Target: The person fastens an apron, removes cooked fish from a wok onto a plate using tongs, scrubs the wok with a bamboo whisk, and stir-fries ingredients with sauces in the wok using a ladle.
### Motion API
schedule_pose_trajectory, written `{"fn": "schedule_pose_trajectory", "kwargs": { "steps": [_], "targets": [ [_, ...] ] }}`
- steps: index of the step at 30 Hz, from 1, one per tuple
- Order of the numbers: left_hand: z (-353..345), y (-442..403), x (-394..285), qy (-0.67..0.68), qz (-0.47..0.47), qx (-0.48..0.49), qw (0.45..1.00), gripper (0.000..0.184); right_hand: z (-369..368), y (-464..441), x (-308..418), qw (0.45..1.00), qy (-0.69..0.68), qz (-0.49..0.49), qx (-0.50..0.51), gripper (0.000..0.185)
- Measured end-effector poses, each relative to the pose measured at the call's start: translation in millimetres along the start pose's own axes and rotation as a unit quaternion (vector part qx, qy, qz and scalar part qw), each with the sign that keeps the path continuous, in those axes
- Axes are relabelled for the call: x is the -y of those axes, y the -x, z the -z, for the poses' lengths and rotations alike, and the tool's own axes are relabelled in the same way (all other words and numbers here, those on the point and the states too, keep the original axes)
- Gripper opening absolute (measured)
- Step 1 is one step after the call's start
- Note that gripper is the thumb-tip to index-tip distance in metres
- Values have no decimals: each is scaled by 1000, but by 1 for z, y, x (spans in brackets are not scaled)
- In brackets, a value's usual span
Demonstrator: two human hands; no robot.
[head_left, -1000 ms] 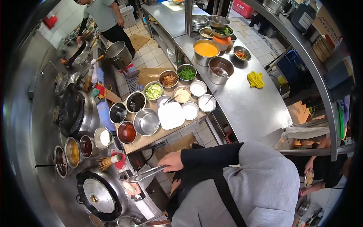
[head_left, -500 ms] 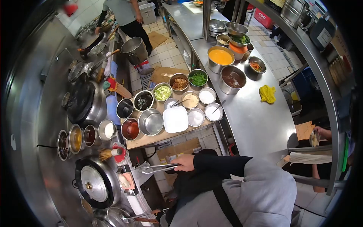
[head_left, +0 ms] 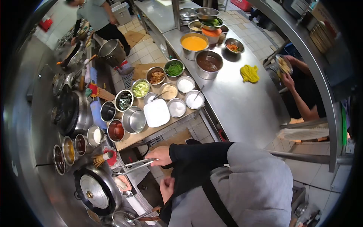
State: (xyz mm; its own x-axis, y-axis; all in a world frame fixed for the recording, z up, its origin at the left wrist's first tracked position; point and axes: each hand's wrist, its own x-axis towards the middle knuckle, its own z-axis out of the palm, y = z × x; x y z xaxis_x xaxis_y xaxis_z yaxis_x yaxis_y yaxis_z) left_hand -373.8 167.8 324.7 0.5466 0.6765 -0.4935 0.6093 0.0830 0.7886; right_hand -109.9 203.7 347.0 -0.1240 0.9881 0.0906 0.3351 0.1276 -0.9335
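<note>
My right hand (head_left: pixel 159 155) grips a pair of metal tongs (head_left: pixel 136 165), which point left over the edge of the range. Below it, my left hand (head_left: pixel 166 188) hovers in front of my dark apron. Its fingers are curled, with nothing visible in them. A lidded wok (head_left: pixel 94 189) sits on the range left of the tongs, near a bamboo brush (head_left: pixel 102 159). Just beyond my right hand, a board (head_left: pixel 130 141) carries several metal pots, among them red sauce (head_left: pixel 115 130), cut green vegetables (head_left: pixel 141 88) and white powders, plus a white square container (head_left: pixel 156 113).
A steel counter (head_left: pixel 242 109) on the right holds an orange liquid pot (head_left: pixel 194 44), a brown sauce pot (head_left: pixel 209 62) and a yellow cloth (head_left: pixel 249 73). Across it, another person's hands (head_left: pixel 289 75) hold a bowl. A co-worker (head_left: pixel 94 19) stands at the far woks.
My right hand and the tongs have moved left, toward the range. My left hand has come into view. The view has shifted, and the person across the counter now holds a bowl in both hands.
</note>
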Motion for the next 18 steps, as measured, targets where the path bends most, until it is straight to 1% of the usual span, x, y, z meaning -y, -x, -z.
{"fn": "schedule_pose_trajectory", "kwargs": {
  "steps": [1,2,3,4,5,6,8,9,10,11,12,13,14,15,17,18],
  "targets": [
    [-12,-10,-40,84,-14,40,996,19,1,4,1,1000,-7,-18,-14,37],
    [-26,-26,-54,120,-24,129,984,23,-5,6,-9,999,-9,0,-36,36],
    [-40,-42,-61,157,-35,214,963,27,-4,12,-8,999,-9,-7,-41,36],
    [-50,-55,-67,64,-84,264,959,28,0,16,-4,999,-9,-12,-43,35],
    [-59,-68,-73,-29,-134,307,942,30,2,18,-2,999,-9,-15,-42,35],
    [-67,-79,-76,-121,-181,342,914,32,1,21,-3,999,13,-40,-30,35],
    [-78,-88,-74,-167,-256,345,887,31,-2,34,-6,997,5,-33,-74,36],
    [-81,-91,-66,-188,-282,327,882,30,-4,38,-6,997,-5,-18,-76,36],
    [-93,-101,-40,-136,-368,290,873,28,-1,41,2,996,-3,-76,-55,37],
    [-100,-107,-18,-96,-448,232,858,28,2,44,7,992,3,-124,-18,38],
    [-95,-102,-16,-89,-373,270,883,31,-1,49,3,994,1,-95,-44,39],
    [-85,-101,-14,-67,-296,304,903,35,-6,53,-7,992,2,-119,-52,38],
    [-76,-97,-11,-97,-260,296,914,33,3,53,4,985,-45,-163,-27,37],
    [-61,-92,-5,-122,-224,299,919,32,5,52,9,982,-50,-181,-33,33],
    [-22,-63,-12,-120,-120,225,959,29,7,54,1,989,0,-137,-54,33],
    [-12,-54,4,-119,-93,164,975,22,6,54,-11,989,-4,-139,-49,33]
  ]
}}
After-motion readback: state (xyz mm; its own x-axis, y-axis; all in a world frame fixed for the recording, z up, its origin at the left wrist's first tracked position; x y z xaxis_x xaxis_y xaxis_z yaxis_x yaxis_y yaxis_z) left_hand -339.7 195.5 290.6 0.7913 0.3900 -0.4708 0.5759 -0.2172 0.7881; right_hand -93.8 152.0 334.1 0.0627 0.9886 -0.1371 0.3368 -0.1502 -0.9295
